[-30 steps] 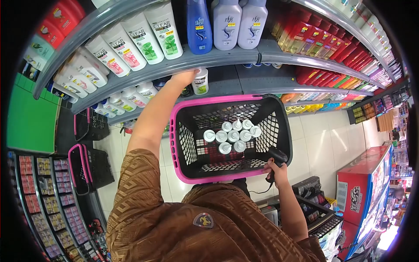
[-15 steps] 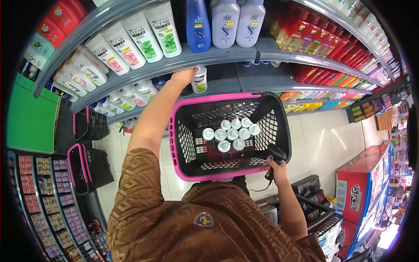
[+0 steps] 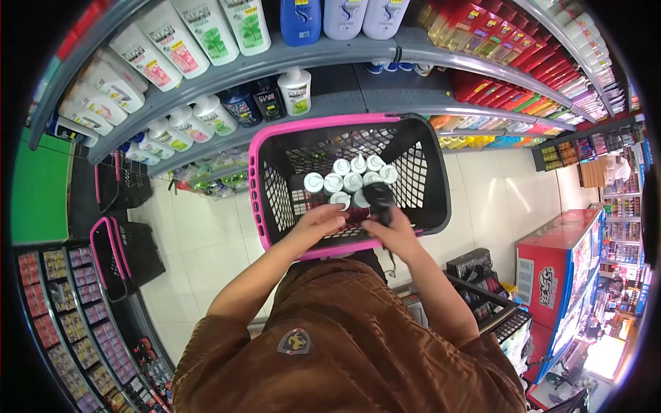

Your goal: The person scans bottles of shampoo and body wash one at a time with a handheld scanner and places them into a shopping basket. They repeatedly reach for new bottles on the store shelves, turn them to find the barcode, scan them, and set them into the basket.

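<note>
Lowered from the shelf since a moment ago, the person's left hand [image 3: 319, 226] is now over the basket [image 3: 330, 122], and the right hand [image 3: 398, 233] has swung a black handheld scanner [image 3: 379, 196] inward.

Take the basket as the clock's centre, shelving at twelve. At seven o'clock, the left hand's fingers are loosely spread and part-bent, with nothing visible in them; I cannot tell whether they touch the nearest bottle. Between four and five, the right hand is closed round the scanner's grip.

Ten pump-top bottles [image 3: 352, 182] stand clustered inside the pink-rimmed basket, bare walls showing to their right. At eleven, one white bottle [image 3: 297, 93] stands on the lower shelf [image 3: 337, 93] beside one black bottle [image 3: 268, 100]; from there grey board stretches past twelve. Above are one blue bottle [image 3: 301, 22] and two lavender bottles [image 3: 344, 17].

The basket's far rim overlaps the shelf's lip from here. Pale floor [image 3: 475, 186] opens at three and eight o'clock, bounded by one red cabinet [image 3: 551, 275] near four and two floor baskets [image 3: 148, 258] around nine.
</note>
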